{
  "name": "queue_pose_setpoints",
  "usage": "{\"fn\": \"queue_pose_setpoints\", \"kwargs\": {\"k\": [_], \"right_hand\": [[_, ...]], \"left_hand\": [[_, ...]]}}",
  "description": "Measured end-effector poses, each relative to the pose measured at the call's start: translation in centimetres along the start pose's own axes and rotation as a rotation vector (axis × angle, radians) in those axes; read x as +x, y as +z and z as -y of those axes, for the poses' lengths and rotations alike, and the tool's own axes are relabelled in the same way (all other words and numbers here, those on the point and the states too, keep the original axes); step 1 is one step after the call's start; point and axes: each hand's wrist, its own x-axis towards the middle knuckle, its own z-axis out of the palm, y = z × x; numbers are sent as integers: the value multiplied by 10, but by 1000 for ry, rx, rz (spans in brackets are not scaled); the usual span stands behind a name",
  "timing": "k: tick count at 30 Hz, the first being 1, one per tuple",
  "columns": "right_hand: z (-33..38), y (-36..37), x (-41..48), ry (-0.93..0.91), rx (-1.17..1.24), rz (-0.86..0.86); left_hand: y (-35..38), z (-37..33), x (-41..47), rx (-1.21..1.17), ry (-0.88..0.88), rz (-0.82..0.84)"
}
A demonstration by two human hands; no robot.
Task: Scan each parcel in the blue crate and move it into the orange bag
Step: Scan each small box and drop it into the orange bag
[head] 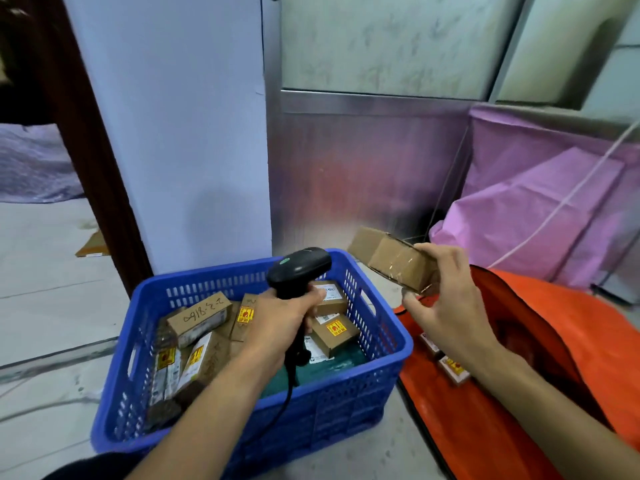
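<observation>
Hands of a person, seen from the head camera, work above a blue crate [346, 410] and an orange bag [588, 341]. Both sit on a pale floor [52, 306], the bag just beside the crate's right wall.

The crate has slotted plastic walls and holds a loose jumble of small brown cardboard parcels [201, 315] lying at different tilts. Several carry white printed labels and yellow stickers with red marks. One toward the crate's back left corner has dark handwriting on its top face. A dark green layer [329, 367] shows beneath them near the front right corner. The bag lies open, and two bagged parcels [453, 370] with the same yellow stickers rest near its left edge.

The left hand [280, 320] is wrapped around the handle of a black barcode scanner [299, 268], held over the crate with its head aimed to the right. Its cable [287, 403] hangs down toward the crate's front wall.

The right hand [450, 306] grasps the near end of a held parcel [391, 259] between fingers and thumb. It is lifted in the air, above the gap between the crate's back right corner and the bag. This parcel is a plain brown box, tilted, with shiny clear tape along its seams.

A pink sheet [554, 188] and a metal panel [363, 161] stand behind.
</observation>
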Motion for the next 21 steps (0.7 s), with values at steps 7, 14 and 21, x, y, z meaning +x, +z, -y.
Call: {"fn": "queue_pose_setpoints", "kwargs": {"k": [7,14,21], "right_hand": [[7,-9,-63,-221,-78,-122],[3,5,-93,-351,-166,40],[-4,19,-101,-349,-101,136]], "left_hand": [[17,17,-42,-110,-52,56],[25,39,-62,-326,-221,97],[18,48,-60,-237,-181,117]]}}
